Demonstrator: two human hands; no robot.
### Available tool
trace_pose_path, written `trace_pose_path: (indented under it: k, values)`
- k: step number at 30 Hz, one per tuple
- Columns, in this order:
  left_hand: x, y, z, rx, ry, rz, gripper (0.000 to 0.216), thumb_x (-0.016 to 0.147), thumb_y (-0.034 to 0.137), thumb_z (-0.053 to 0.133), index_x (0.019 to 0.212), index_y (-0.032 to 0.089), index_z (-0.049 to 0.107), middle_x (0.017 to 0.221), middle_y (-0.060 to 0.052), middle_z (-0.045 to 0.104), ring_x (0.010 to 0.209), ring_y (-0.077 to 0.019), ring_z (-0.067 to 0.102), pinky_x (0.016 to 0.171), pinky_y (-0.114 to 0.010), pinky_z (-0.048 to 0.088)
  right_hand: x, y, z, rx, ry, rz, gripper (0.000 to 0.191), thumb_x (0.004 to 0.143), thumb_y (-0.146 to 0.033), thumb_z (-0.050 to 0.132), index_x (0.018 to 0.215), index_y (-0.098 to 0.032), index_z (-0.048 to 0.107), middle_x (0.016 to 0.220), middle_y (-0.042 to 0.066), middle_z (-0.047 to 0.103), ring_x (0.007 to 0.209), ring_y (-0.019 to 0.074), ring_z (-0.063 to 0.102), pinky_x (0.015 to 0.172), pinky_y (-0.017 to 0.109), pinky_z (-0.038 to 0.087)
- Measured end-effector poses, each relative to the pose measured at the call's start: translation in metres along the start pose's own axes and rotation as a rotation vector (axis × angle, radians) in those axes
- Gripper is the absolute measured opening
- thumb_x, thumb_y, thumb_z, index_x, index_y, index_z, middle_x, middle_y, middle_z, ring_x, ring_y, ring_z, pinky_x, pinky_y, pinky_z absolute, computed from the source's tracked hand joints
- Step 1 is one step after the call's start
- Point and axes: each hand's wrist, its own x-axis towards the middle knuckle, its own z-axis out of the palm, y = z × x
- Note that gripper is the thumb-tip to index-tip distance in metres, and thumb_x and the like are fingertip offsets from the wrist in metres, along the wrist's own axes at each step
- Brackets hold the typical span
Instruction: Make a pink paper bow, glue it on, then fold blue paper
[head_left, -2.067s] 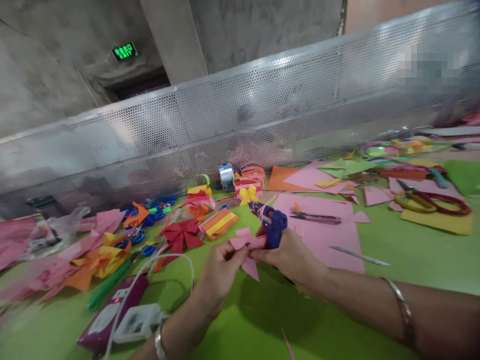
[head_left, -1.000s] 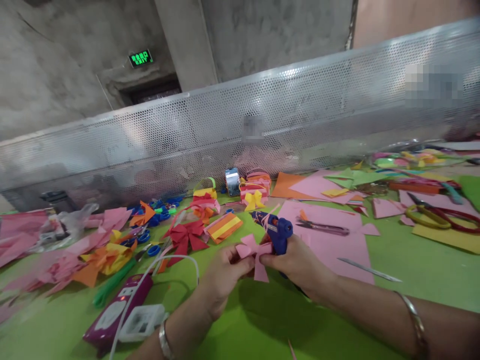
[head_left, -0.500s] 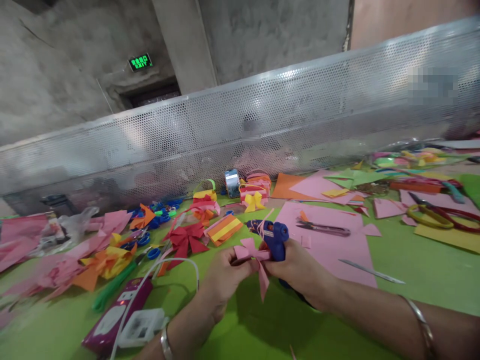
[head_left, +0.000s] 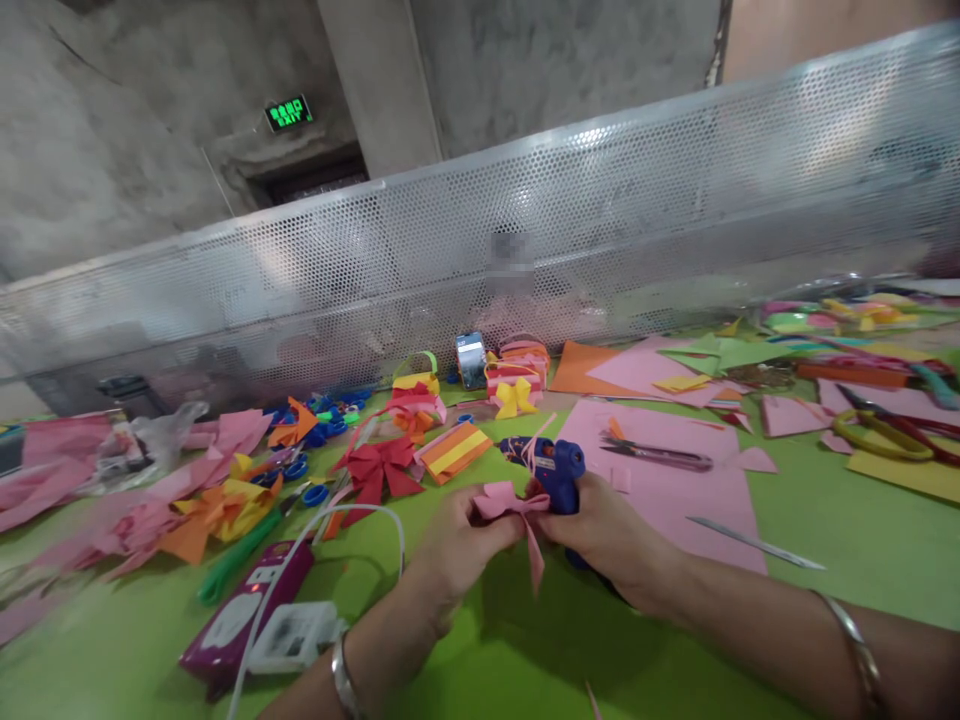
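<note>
My left hand [head_left: 450,545] is closed, pinching the left loop of a pink bow [head_left: 510,503] between thumb and fingers. One tail of the bow hangs down below the thumbs. My right hand [head_left: 615,530] is wrapped round a dark blue glue gun [head_left: 561,478], whose nozzle points left and away from me. The right fingertips also meet the right side of the bow; how firmly they grip it is hidden. A thin pink strip stands up beside the gun's barrel. Under the right hand lies a pink sheet [head_left: 675,510].
A purple power strip [head_left: 240,620] with a white plug and cable lies at left front. Red bow [head_left: 381,470], striped orange-yellow piece [head_left: 454,453] and phone [head_left: 471,360] stand beyond my hands. Snips [head_left: 656,452], a thin blade [head_left: 757,545] and scissors [head_left: 885,430] lie right. A perforated metal panel [head_left: 450,250] closes the back.
The pink bow has turned slightly, its left loop now lying flatter under my left fingers. Both hands keep their holds. The whole view has shifted a little.
</note>
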Motion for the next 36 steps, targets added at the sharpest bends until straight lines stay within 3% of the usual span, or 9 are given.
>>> trace_pose_path:
  k: [6, 10, 17, 22, 25, 28, 33, 36]
  values:
    - [0.0007, -0.0010, -0.0021, -0.024, -0.013, -0.008, 0.018, 0.058, 0.024, 0.076, 0.073, 0.015, 0.074, 0.076, -0.006, 0.073, 0.078, -0.0197, 0.063, 0.078, -0.029, 0.046, -0.0046, -0.0056, 0.0016, 0.051, -0.074, 0.021, 0.013, 0.063, -0.022, 0.063, 0.073, -0.015, 0.059, 0.065, -0.002, 0.058, 0.060, 0.0116, 0.048, 0.056, 0.023, 0.039]
    - [0.0011, -0.0003, -0.0031, -0.035, -0.029, -0.005, 0.019, 0.059, 0.026, 0.076, 0.073, 0.014, 0.074, 0.080, -0.007, 0.073, 0.078, -0.0200, 0.064, 0.079, -0.030, 0.048, -0.0056, -0.0069, 0.0016, 0.041, -0.111, 0.050, 0.010, 0.060, -0.017, 0.061, 0.069, -0.015, 0.058, 0.057, -0.005, 0.052, 0.050, 0.0078, 0.040, 0.047, 0.020, 0.033]
    - [0.0006, -0.0011, -0.0026, -0.087, -0.006, -0.058, 0.028, 0.052, 0.016, 0.075, 0.079, 0.015, 0.072, 0.074, -0.003, 0.072, 0.069, -0.0178, 0.062, 0.071, -0.029, 0.048, -0.0008, 0.0020, -0.0017, -0.017, -0.041, 0.061, 0.012, 0.065, -0.022, 0.060, 0.073, -0.014, 0.058, 0.058, -0.003, 0.053, 0.051, 0.0091, 0.043, 0.046, 0.021, 0.033]
    - [-0.0016, -0.0002, -0.0093, -0.117, -0.015, -0.169, 0.012, 0.061, 0.024, 0.064, 0.069, 0.016, 0.069, 0.070, -0.003, 0.069, 0.068, -0.0169, 0.061, 0.069, -0.029, 0.046, 0.0002, -0.0010, -0.0017, -0.020, -0.012, 0.064, 0.008, 0.064, -0.020, 0.060, 0.067, -0.016, 0.054, 0.055, -0.004, 0.050, 0.049, 0.0081, 0.041, 0.045, 0.021, 0.033]
    - [-0.0013, 0.0011, -0.0092, -0.024, 0.030, -0.125, 0.020, 0.059, 0.030, 0.071, 0.073, 0.016, 0.070, 0.070, -0.003, 0.070, 0.070, -0.0172, 0.062, 0.070, -0.028, 0.046, -0.0003, -0.0019, -0.0015, -0.027, -0.014, 0.039, 0.009, 0.063, -0.018, 0.060, 0.070, -0.016, 0.056, 0.057, -0.005, 0.052, 0.048, 0.0076, 0.042, 0.045, 0.020, 0.032]
    - [0.0007, 0.0005, -0.0065, 0.019, 0.069, -0.071, 0.025, 0.052, 0.025, 0.077, 0.073, 0.014, 0.070, 0.068, -0.003, 0.070, 0.065, -0.0169, 0.061, 0.067, -0.028, 0.046, -0.0014, -0.0011, -0.0016, -0.044, -0.024, 0.054, 0.010, 0.063, -0.020, 0.061, 0.071, -0.016, 0.057, 0.056, -0.004, 0.053, 0.047, 0.0080, 0.043, 0.044, 0.020, 0.033]
    - [0.0022, -0.0009, -0.0054, -0.024, 0.080, -0.058, 0.023, 0.052, 0.022, 0.076, 0.072, 0.013, 0.069, 0.066, -0.002, 0.069, 0.062, -0.0139, 0.059, 0.065, -0.026, 0.046, -0.0026, -0.0028, -0.0014, -0.033, -0.008, 0.095, 0.013, 0.062, -0.024, 0.064, 0.067, -0.016, 0.054, 0.053, -0.005, 0.051, 0.046, 0.0080, 0.043, 0.042, 0.020, 0.034]
    - [0.0028, -0.0008, -0.0096, -0.093, 0.125, -0.073, 0.022, 0.051, 0.020, 0.075, 0.071, 0.014, 0.067, 0.064, -0.001, 0.067, 0.060, -0.0137, 0.059, 0.063, -0.026, 0.046, -0.0024, -0.0063, -0.0050, -0.058, -0.024, 0.026, 0.014, 0.064, -0.027, 0.064, 0.068, -0.017, 0.055, 0.056, -0.004, 0.053, 0.049, 0.0088, 0.046, 0.047, 0.021, 0.036]
